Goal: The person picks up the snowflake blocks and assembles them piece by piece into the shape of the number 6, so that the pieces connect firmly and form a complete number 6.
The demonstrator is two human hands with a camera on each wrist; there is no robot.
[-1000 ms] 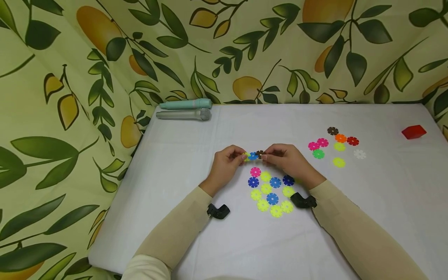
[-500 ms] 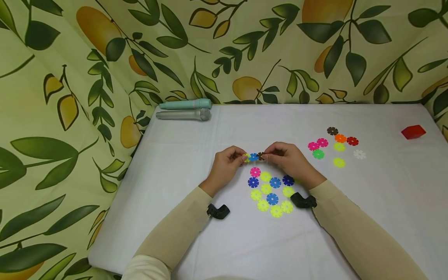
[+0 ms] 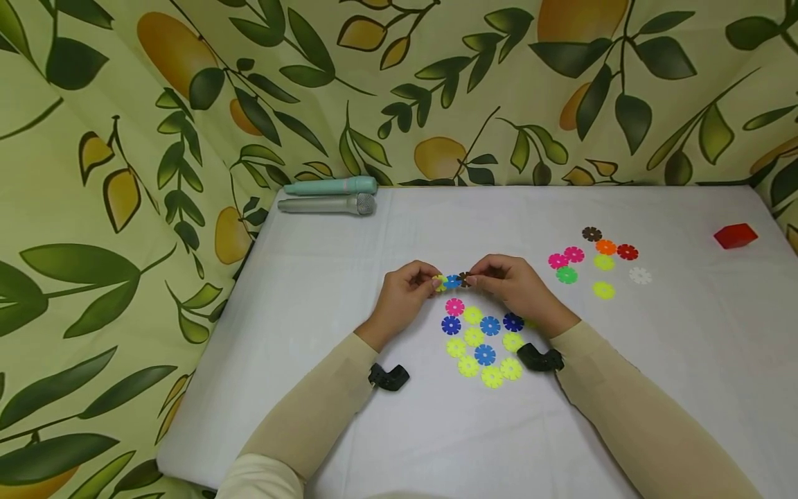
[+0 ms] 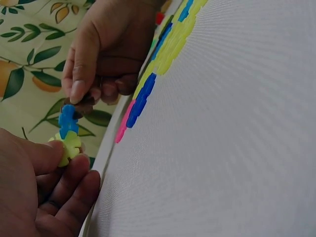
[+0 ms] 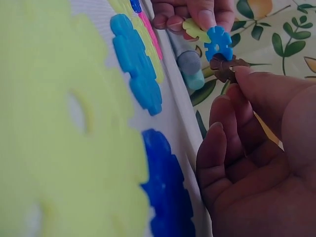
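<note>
1. While both arms in beige sleeves reach over the white desk (image 3: 374, 430), the left hand (image 3: 402, 294) pinches a yellow disc (image 3: 440, 281) between thumb and fingertips.
2. A light-blue disc (image 3: 451, 281) is slotted onto the yellow disc, and the right hand (image 3: 514, 285) pinches a brown disc (image 3: 464, 278) against the blue one's 3 o'clock edge.
3. The short chain of three discs is held just above the desk, at the middle of the head view, between the two hands.
4. At 6 o'clock from the chain, a flat cluster of discs (image 3: 483, 343) in yellow, blue, dark blue and pink lies on the desk, close to both wrists.
5. At 3 o'clock, well apart from the hands, loose discs (image 3: 595, 262) in pink, green, orange, red, brown, yellow and white are scattered.
6. At the desk's 11 o'clock corner lie two microphones (image 3: 330, 195) side by side; a red block (image 3: 736, 235) sits near the 2 o'clock edge.
</note>
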